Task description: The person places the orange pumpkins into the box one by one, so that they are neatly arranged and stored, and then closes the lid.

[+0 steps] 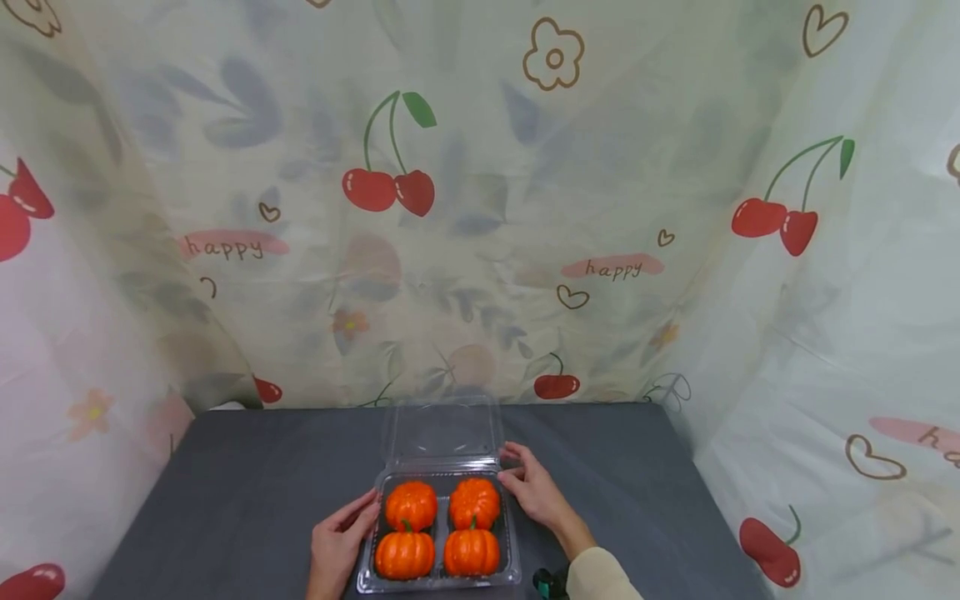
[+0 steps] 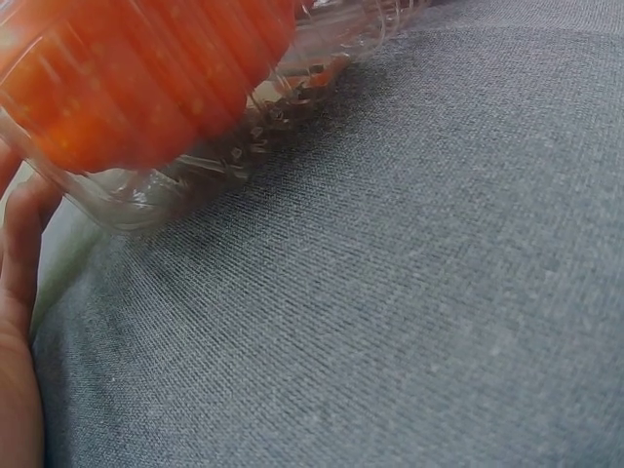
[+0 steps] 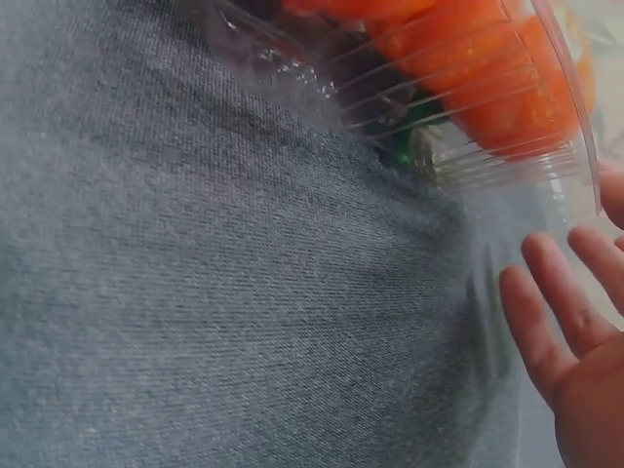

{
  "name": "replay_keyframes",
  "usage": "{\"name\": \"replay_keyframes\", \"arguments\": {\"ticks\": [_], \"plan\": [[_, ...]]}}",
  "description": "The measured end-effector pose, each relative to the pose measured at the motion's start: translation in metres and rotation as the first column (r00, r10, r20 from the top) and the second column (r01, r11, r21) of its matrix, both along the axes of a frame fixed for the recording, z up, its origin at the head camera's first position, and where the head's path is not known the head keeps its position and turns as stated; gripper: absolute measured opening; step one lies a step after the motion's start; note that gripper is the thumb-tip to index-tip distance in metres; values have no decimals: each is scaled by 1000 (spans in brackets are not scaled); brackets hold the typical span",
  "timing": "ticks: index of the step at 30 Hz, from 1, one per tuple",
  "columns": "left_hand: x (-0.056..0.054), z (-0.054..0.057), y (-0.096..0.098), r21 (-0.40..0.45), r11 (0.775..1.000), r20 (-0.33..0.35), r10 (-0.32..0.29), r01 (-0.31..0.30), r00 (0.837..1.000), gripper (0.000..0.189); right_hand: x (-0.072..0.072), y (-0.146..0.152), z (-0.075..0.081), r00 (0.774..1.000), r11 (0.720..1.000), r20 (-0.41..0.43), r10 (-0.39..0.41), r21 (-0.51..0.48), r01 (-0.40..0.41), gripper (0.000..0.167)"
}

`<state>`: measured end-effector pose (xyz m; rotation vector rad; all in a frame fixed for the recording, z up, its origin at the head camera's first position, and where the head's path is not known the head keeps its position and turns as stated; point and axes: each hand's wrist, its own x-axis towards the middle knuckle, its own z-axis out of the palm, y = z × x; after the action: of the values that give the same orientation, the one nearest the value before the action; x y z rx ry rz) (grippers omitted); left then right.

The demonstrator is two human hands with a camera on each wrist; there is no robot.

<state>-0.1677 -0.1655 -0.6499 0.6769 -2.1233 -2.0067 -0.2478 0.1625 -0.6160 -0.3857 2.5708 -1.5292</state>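
A clear plastic clamshell box sits on the dark grey cloth with its lid raised and tilted back. Several small orange pumpkins fill it in two rows, their stems green. At the box's left wall is my left hand, its fingertips touching the rim. My right hand is beside the far right corner, near the hinge; in the right wrist view its fingers are spread and fairly straight, with one fingertip close to the rim. Orange pumpkin sides show through the ribbed plastic in the left wrist view.
A grey cloth covers the table. Behind and at both sides hangs a pale curtain printed with cherries, hearts and flowers. A small black and green object lies by the right sleeve.
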Motion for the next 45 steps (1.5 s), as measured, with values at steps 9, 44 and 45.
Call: {"name": "replay_keyframes", "arguments": {"ticks": [9,44,45], "plan": [[1,-2,-1,27,1000,-63,16,-15,998,51,0,-4,-1,998,983,39,-40,-175,46,62],[2,0,-2,42,999,-29,-11,12,1000,65,-1,-6,6,990,963,64,-129,-231,140,39],[2,0,-2,42,999,-27,-14,15,1000,65,0,-6,5,988,963,71,-134,-224,147,38]]}}
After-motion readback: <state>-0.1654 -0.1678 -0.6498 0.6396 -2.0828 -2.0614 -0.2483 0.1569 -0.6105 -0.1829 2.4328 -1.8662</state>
